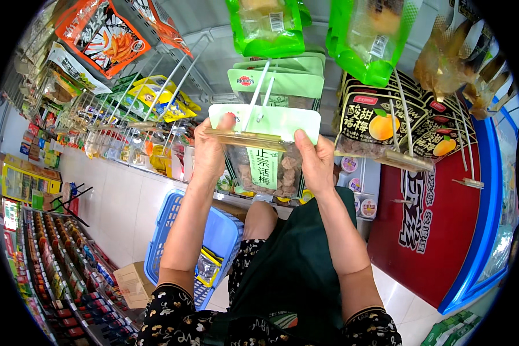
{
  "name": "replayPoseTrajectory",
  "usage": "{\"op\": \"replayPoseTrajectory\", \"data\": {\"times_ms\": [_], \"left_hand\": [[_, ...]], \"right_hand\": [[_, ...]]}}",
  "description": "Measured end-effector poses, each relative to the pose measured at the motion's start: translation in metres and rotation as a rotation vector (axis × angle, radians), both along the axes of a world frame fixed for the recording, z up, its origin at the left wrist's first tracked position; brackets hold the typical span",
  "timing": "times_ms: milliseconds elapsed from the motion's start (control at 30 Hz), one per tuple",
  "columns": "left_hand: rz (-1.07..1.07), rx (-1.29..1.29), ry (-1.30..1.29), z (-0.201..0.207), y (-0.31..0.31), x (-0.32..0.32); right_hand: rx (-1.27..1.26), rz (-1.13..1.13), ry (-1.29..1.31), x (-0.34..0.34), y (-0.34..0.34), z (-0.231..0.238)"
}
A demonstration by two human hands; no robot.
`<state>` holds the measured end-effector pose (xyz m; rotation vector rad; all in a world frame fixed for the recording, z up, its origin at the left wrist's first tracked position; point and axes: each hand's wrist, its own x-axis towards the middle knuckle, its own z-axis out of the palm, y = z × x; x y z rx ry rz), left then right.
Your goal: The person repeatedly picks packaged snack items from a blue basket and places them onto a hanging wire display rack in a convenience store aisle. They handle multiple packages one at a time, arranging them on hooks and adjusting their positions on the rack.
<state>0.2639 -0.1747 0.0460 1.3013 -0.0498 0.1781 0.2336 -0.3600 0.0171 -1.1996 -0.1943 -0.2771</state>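
A clear bag of brown dried plums (288, 173) with a pale green header card hangs in front of me on a two-pronged wire hook (254, 98). My left hand (211, 151) grips the left edge of the header, its thumb on the front. On the right edge, my right hand (316, 158) pinches the card with its thumb in front; the other fingers are mostly hidden behind. The hook's clear label holder (245, 139) crosses in front of the header, close to my left thumb. More green-header bags (282, 81) hang farther back on the hook.
Black snack bags (380, 118) hang at the right, green bags (265, 29) above. Hooks with label holders jut out on both sides. A blue basket (170, 225) holding a yellow packet stands on the floor left of my knee. A red panel (427, 230) stands at the right.
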Motion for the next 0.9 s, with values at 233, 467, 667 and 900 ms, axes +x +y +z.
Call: {"op": "replayPoseTrajectory", "data": {"times_ms": [233,467,667,900], "left_hand": [[-0.049,0.017,-0.008,-0.006,-0.005,0.026],[0.001,0.075,-0.096,-0.019,-0.019,0.070],[0.030,0.131,-0.101,-0.019,-0.026,0.086],[0.214,0.114,-0.171,-0.040,-0.012,0.079]], "right_hand": [[-0.285,-0.309,-0.083,0.016,0.005,-0.019],[-0.623,-0.535,-0.139,0.037,0.006,-0.047],[-0.689,-0.560,-0.194,0.048,0.002,-0.051],[-0.803,-0.592,-0.142,0.040,0.007,-0.062]]}}
